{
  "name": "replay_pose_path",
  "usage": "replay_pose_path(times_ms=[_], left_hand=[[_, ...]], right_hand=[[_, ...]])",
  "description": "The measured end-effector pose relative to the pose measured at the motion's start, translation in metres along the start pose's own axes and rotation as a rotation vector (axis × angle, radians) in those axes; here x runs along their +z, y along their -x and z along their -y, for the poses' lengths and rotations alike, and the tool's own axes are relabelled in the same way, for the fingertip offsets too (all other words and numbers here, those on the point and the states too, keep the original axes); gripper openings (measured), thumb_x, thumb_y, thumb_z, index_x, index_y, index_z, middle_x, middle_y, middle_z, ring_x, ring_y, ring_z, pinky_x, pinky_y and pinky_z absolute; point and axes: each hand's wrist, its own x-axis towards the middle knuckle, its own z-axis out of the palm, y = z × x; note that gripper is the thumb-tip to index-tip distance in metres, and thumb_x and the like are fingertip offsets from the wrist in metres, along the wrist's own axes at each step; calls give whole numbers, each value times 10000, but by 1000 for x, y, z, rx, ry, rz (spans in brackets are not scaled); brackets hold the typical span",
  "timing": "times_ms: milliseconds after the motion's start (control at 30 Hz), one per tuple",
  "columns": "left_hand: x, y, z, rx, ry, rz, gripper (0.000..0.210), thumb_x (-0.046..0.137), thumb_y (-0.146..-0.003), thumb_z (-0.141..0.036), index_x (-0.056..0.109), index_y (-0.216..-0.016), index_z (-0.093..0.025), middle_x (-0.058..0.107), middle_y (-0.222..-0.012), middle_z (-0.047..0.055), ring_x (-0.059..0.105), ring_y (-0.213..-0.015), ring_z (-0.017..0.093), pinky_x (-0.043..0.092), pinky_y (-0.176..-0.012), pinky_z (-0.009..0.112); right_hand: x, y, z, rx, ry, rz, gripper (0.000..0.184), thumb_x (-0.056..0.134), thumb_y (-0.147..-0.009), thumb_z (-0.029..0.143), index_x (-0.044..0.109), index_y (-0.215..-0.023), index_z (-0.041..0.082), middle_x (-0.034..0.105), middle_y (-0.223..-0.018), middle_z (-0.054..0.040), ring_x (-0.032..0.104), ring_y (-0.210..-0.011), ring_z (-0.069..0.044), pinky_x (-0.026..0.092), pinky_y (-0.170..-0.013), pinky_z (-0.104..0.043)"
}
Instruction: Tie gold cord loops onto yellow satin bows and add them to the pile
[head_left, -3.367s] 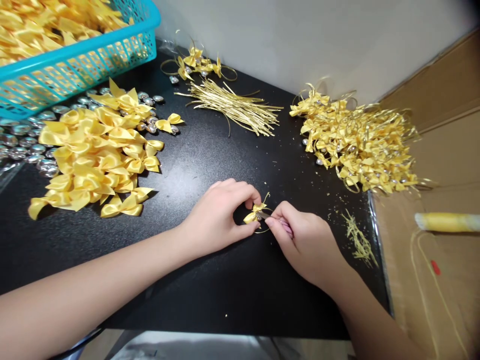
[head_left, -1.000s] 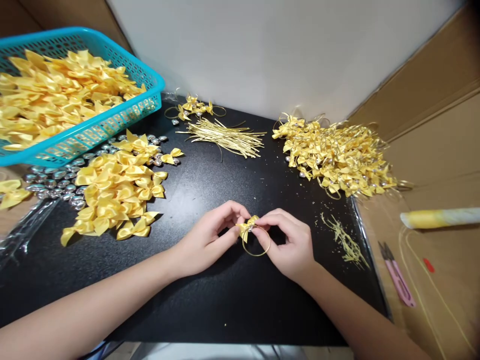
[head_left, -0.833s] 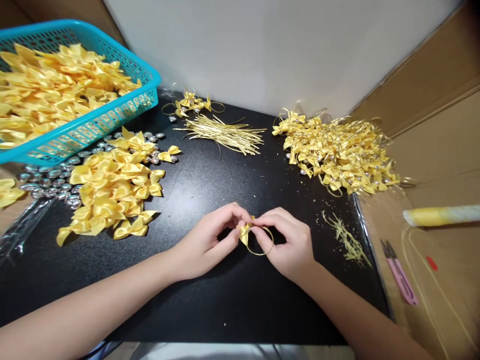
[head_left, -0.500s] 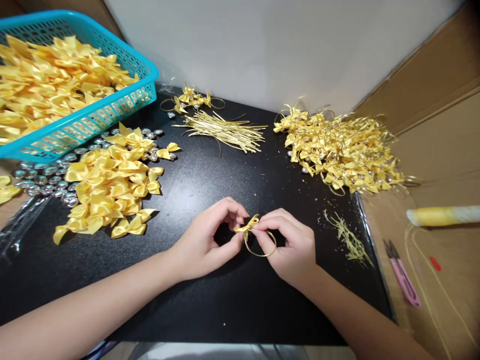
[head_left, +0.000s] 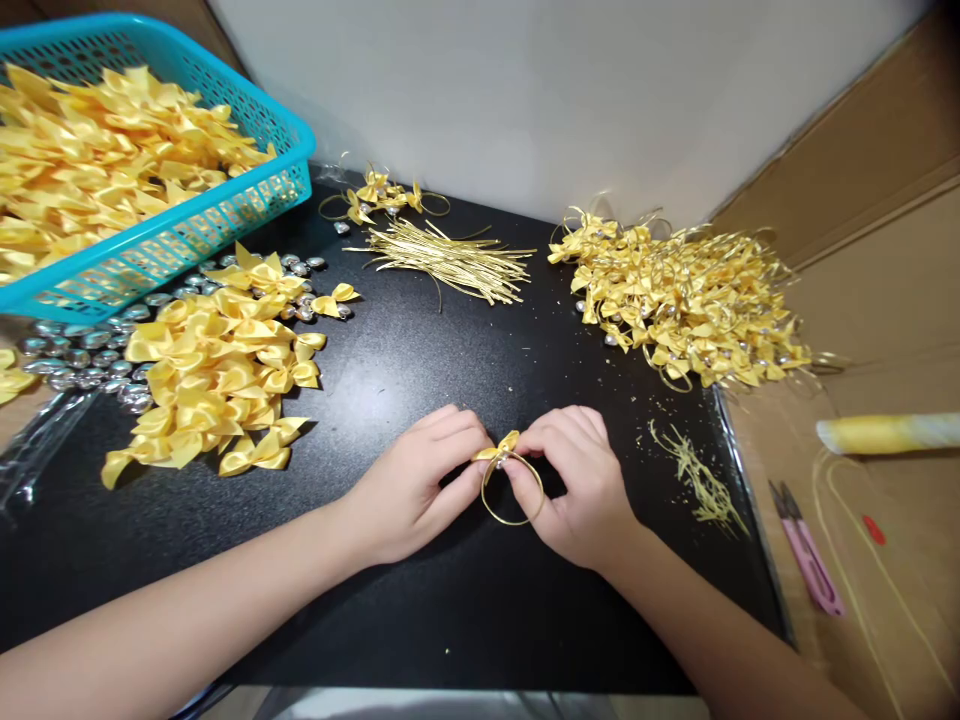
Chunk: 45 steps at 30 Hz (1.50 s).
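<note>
Over the black table, both my hands hold one small yellow ribbon bow [head_left: 509, 441] with a gold cord loop [head_left: 512, 522] hanging below it. My left hand [head_left: 427, 480] pinches the bow's left side between thumb and fingers. On the other side, my right hand [head_left: 574, 485] grips the bow and the top of the loop, its thumb lying across the ring. A tiny silvery bead [head_left: 502, 462] shows at the knot. The fingertips partly hide the bow.
Left: a teal basket [head_left: 300, 150] of bows, silver beads [head_left: 94, 358] and a bow pile [head_left: 217, 370]. At the back lie cut gold cords [head_left: 450, 262]. Right: looped bows [head_left: 675, 295], cord scraps [head_left: 697, 475], pink thread snips [head_left: 810, 560] and a yellow roll [head_left: 877, 433].
My left fingers have closed in on the bow's left side. The bow and loop have turned so the ring faces me and the bead shows. My right fingers have curled further over.
</note>
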Motion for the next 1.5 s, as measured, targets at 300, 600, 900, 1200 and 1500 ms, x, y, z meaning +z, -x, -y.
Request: replay_pose_path(times_ms=[300,600,900,1200,1500], left_hand=[[-1,-3,-2,-11,-9,45,270,379,-938,-205,505,-700,-190,551,-686,16,478,-672,160,387,-677,316],[-1,-2,-2,-16,48,31,259,413,-928,-190,480,-678,-191,528,-642,-6,462,-646,153,367,-665,298],[-2,-3,-4,-9,106,39,246,401,-937,-201,471,-702,-190,502,-652,-5,458,-647,150,357,-648,294],[0,1,-2,15,39,49,190,457,-937,-236,480,-755,-186,544,-722,12,450,-698,161,341,-663,303],[-1,1,-3,45,53,73,194,388,-955,-198,473,-781,-187,520,-715,7,436,-688,163,326,-655,306]], right_hand=[[-1,-1,0,-38,41,38,273,459,-877,167,497,-607,190,507,-576,19,428,-601,-130,318,-692,-339],[0,-1,0,-34,34,-25,275,486,-832,142,439,-567,194,451,-543,33,395,-563,-120,314,-671,-336],[-4,-1,6,-41,-8,10,245,453,-840,170,465,-595,189,495,-569,20,411,-577,-124,311,-681,-345],[-1,2,10,-75,-18,20,207,494,-806,188,480,-599,180,532,-583,22,417,-582,-119,311,-697,-361],[-5,0,10,-49,-17,-68,21,615,-798,205,605,-817,204,659,-705,17,554,-662,-141,362,-757,-370]])
